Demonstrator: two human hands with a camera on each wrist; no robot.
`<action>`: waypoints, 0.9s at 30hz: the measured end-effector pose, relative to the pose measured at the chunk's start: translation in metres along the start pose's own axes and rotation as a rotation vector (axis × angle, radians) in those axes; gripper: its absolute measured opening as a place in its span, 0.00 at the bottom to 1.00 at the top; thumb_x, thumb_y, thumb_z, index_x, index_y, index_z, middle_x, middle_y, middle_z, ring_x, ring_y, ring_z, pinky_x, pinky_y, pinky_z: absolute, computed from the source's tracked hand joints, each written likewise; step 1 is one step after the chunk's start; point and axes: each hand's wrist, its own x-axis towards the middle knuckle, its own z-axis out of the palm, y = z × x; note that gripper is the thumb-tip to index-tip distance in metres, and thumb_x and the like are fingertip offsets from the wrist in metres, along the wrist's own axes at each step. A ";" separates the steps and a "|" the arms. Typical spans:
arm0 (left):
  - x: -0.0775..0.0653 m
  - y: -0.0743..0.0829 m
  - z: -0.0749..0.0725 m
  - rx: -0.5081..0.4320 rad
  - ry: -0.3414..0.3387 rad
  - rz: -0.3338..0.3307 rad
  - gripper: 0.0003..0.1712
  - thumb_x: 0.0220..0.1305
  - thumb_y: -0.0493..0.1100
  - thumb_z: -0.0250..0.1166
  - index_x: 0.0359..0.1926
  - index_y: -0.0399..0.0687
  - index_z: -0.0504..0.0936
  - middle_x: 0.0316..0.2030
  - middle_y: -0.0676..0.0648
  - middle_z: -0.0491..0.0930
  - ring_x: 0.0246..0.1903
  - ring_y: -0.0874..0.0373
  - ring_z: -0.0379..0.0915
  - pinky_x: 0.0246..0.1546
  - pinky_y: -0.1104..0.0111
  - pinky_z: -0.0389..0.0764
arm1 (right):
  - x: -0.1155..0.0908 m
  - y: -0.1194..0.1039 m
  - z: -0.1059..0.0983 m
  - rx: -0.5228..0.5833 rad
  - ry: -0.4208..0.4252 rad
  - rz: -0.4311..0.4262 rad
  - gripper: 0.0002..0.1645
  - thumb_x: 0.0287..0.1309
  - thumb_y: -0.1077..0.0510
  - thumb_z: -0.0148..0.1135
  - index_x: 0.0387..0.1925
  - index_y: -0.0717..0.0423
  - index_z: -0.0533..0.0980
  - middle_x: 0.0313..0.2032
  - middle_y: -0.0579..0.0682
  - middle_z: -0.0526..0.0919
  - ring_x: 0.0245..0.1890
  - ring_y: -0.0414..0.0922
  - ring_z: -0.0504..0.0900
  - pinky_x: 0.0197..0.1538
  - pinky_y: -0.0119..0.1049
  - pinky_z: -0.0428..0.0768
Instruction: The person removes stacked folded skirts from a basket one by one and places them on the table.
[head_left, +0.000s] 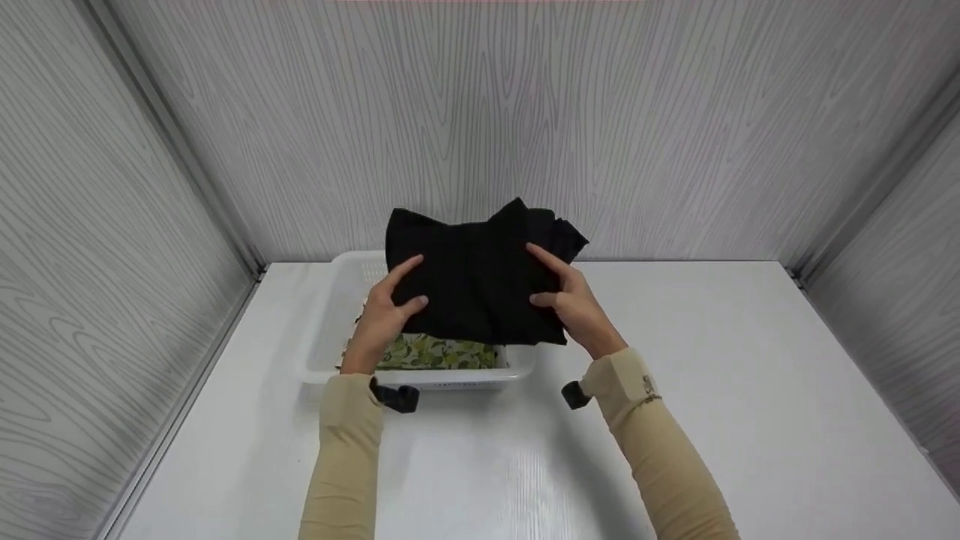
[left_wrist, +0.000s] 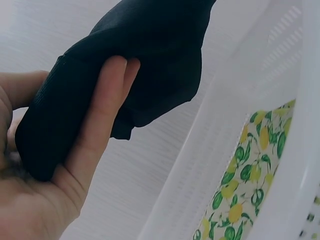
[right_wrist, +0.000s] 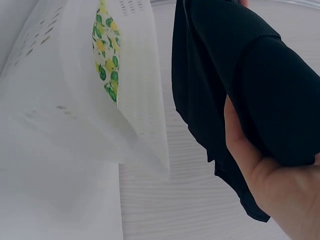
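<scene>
A black folded cloth (head_left: 469, 281) is held up over a white plastic basket (head_left: 319, 330). At its left side my left hand (head_left: 379, 319) grips it, thumb and index finger on the near face. My right hand (head_left: 579, 304) grips the right side in a like way. Seen from the left wrist, the cloth (left_wrist: 150, 45) passes between the fingers of the left hand (left_wrist: 55, 185). The right wrist view has the cloth (right_wrist: 280, 95) in bulky folds above the right hand (right_wrist: 280, 185), its loose edges hanging down. Whether it is a garment I cannot tell.
Inside the basket lies a fabric (head_left: 439, 352) with a lemon-and-leaf print, partly covered from the head view by the black cloth. The basket stands on a white table (head_left: 690, 390), near its back edge. Grey wood-grain panels (head_left: 480, 112) enclose the back and both sides.
</scene>
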 end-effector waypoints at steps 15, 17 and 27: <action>0.005 -0.006 0.041 -0.020 -0.026 0.023 0.36 0.69 0.29 0.61 0.76 0.45 0.65 0.76 0.42 0.57 0.77 0.47 0.44 0.74 0.49 0.51 | -0.026 0.007 -0.034 -0.011 0.054 -0.026 0.51 0.52 0.84 0.51 0.78 0.57 0.58 0.78 0.56 0.49 0.76 0.52 0.50 0.75 0.49 0.52; 0.006 -0.006 0.044 -0.015 -0.026 0.033 0.36 0.69 0.28 0.61 0.76 0.44 0.65 0.76 0.42 0.57 0.77 0.46 0.44 0.74 0.49 0.51 | -0.027 0.007 -0.037 -0.007 0.052 -0.028 0.52 0.52 0.84 0.51 0.78 0.57 0.57 0.78 0.57 0.49 0.76 0.52 0.50 0.75 0.49 0.52; 0.008 -0.010 0.057 -0.044 -0.062 0.023 0.37 0.69 0.29 0.62 0.76 0.46 0.65 0.76 0.43 0.57 0.77 0.47 0.45 0.74 0.49 0.49 | -0.035 0.013 -0.055 -0.021 0.066 -0.032 0.51 0.54 0.84 0.51 0.78 0.56 0.58 0.79 0.56 0.48 0.76 0.52 0.49 0.75 0.50 0.53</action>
